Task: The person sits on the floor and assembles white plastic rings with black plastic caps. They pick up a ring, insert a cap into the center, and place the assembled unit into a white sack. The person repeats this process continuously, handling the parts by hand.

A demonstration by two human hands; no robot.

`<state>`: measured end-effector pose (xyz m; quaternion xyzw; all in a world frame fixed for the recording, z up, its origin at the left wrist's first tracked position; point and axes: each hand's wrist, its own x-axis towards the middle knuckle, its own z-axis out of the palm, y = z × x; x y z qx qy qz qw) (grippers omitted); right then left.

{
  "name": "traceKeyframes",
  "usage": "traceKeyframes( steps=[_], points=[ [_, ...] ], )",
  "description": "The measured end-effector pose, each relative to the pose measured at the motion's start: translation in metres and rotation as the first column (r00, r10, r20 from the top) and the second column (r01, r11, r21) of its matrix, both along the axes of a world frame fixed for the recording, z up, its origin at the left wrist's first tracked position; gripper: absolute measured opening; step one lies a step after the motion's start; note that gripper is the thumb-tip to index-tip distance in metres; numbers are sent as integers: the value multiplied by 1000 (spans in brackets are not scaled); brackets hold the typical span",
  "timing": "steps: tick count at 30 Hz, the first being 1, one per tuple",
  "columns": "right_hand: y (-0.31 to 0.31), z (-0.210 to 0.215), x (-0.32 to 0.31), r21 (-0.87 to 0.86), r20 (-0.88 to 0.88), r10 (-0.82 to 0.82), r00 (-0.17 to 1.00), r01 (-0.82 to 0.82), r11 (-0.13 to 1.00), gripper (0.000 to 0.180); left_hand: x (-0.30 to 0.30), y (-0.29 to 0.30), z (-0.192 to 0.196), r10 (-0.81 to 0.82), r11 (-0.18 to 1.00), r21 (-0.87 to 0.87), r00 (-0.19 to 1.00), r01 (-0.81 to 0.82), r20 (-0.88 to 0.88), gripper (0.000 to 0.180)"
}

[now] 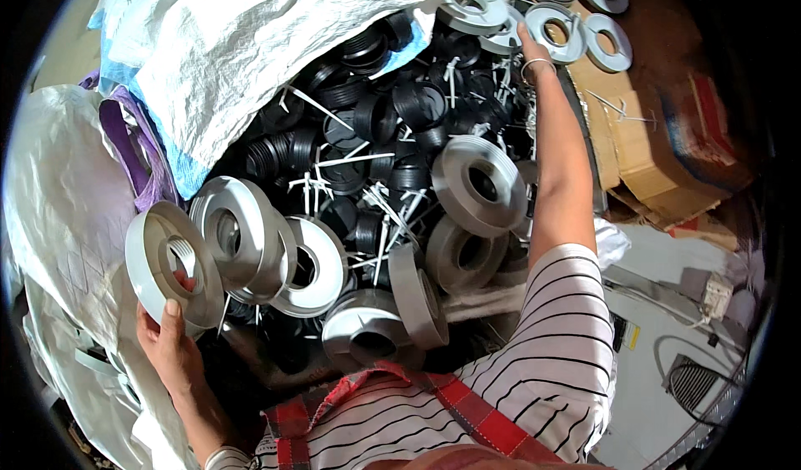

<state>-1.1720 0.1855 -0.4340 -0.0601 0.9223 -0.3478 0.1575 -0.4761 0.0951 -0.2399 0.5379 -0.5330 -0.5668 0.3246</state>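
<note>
At the lower left, my left hand (173, 336) is closed on the rim of a grey plastic ring (142, 249), a round flanged part with a wide centre hole. The thumb presses its near edge, and a fingertip shows through the hole. My right arm stretches to the far right, where my right hand (534, 51) grips the edge of another grey ring (503, 39); most of its fingers are hidden. Several more grey rings (480, 184) lie on a heap of black threaded plastic caps (375, 118) and thin white plastic sprues (388, 211) between my hands.
Several grey rings (609, 42) rest at the far right, around the edge of a brown cardboard sheet (613, 128). A white woven sack (217, 44) covers the far left of the heap, with a purple strap (125, 140) beside it. A pale machine surface (659, 261) lies at right.
</note>
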Motion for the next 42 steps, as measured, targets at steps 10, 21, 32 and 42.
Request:
traceKeyframes(
  steps=[10, 21, 32, 42],
  points=[
    [4, -57, 29, -176, 171, 130, 977, -99, 979, 28, -2, 4, 6, 61, 995, 86, 998, -58, -32, 56],
    [33, 132, 240, -129, 284, 611, 739, -602, 788, 43, 24, 11, 34, -63, 998, 18, 986, 66, -151, 45],
    [-37, 207, 321, -79, 168, 851, 497, -854, 515, 44, 39, 25, 46, -73, 996, 30, 963, 84, -258, 37],
    [-235, 127, 265, 577, -604, 797, 21, -678, 455, 53, 39, 10, 15, -65, 997, -30, 996, 67, 60, 70]
  ],
)
